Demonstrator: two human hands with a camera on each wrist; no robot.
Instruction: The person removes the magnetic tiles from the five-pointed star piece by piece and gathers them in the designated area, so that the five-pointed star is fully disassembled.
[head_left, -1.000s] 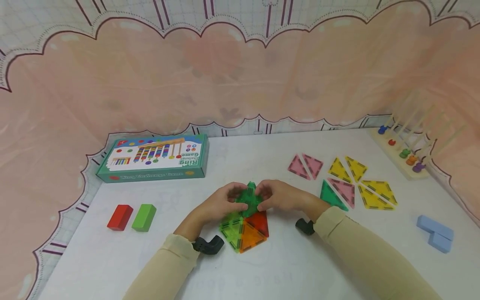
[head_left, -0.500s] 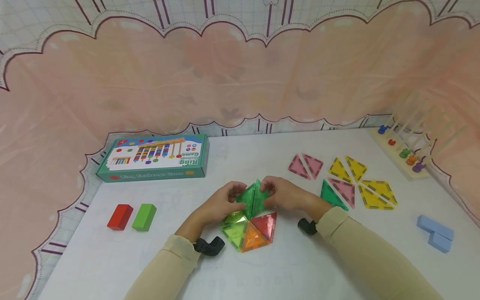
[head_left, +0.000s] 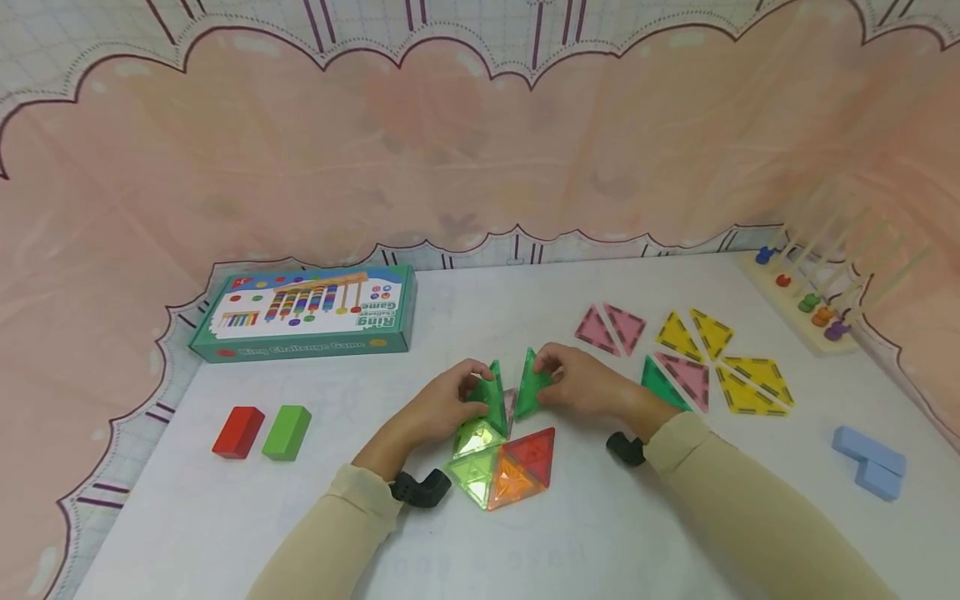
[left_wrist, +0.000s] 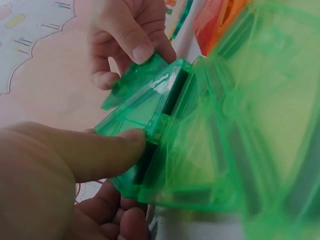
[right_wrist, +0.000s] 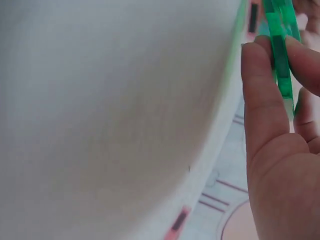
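Observation:
In the head view my left hand pinches a green triangular magnetic tile, which stands tilted. My right hand pinches a second green triangular magnetic tile by its right side, a gap apart from the first. A pinkish tile shows between them, mostly hidden. Below lie light green tiles, an orange tile and a red tile, edge to edge. In the left wrist view, my left thumb lies on green tile. The right wrist view shows my right fingers pinching a green tile by its faces.
Pink tiles, yellow tiles and a green tile lie at the right. Beyond stands a pegged wooden board; blue blocks lie nearer. At left are a game box, a red block and a green block.
The two green tiles, first close together between my hands, have come apart. My right hand has moved slightly right and away with its tile. The red tile has shifted right, and a pinkish tile has come into view.

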